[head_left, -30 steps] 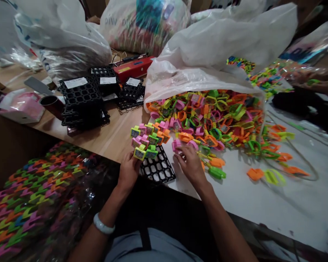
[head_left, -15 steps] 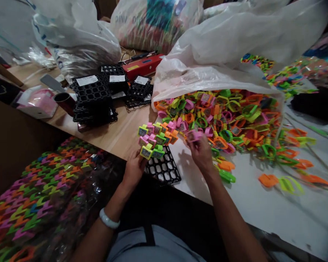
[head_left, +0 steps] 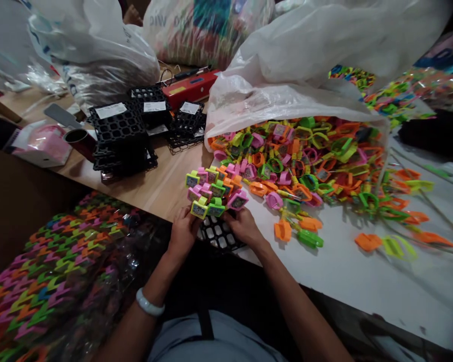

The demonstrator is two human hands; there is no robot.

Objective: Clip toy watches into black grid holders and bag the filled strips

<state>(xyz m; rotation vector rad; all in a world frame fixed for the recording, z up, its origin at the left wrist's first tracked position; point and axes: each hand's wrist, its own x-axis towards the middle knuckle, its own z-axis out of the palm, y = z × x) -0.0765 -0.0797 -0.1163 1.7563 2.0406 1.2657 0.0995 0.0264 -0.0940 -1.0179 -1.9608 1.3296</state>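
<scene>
A black grid tray [head_left: 219, 236] lies at the table's near edge, its front cells bare. Toy watches in yellow, pink, green and orange [head_left: 211, 190] stand packed in its far part. My left hand [head_left: 184, 229] is closed at the tray's left edge, just beside a yellow toy watch [head_left: 199, 208]; its fingertips are partly hidden. My right hand [head_left: 245, 226] is closed around the lower part of a pink toy watch [head_left: 237, 200] at the right end of the front row. What lies under the watch faces is hidden by them.
A white plastic bag [head_left: 287, 100] spills many toy watches [head_left: 302, 156] onto the table at right. Stacked black trays [head_left: 117, 130], a dark red cup [head_left: 80, 143] and a red box [head_left: 191, 86] stand behind. Filled trays of bright watches [head_left: 60, 261] lie low at left.
My right hand has moved left and down from the loose pile to the tray, carrying a pink toy watch. My left hand stays at the tray's left edge. The view has shifted slightly.
</scene>
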